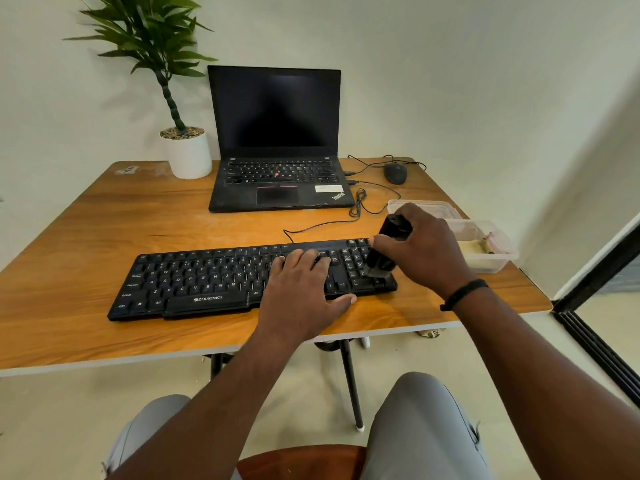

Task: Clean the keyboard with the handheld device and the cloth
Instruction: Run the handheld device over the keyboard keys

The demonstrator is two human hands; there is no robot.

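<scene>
A black keyboard (pixel 194 282) lies across the front of the wooden table (pixel 104 230). My left hand (pixel 301 289) rests flat on its right-middle keys, fingers spread, holding nothing. My right hand (pixel 422 251) grips a black handheld device (pixel 386 251), held upright with its brush end down on the number pad at the keyboard's right end. A pale cloth (pixel 476 247) lies inside a clear plastic container (pixel 498 261) to the right of the keyboard.
An open black laptop (pixel 277 150) stands behind the keyboard, with a potted plant (pixel 187 150) to its left. A black mouse (pixel 395 173) and loose cables (pixel 360 206) lie at the back right. The container's lid (pixel 422 206) lies behind my right hand.
</scene>
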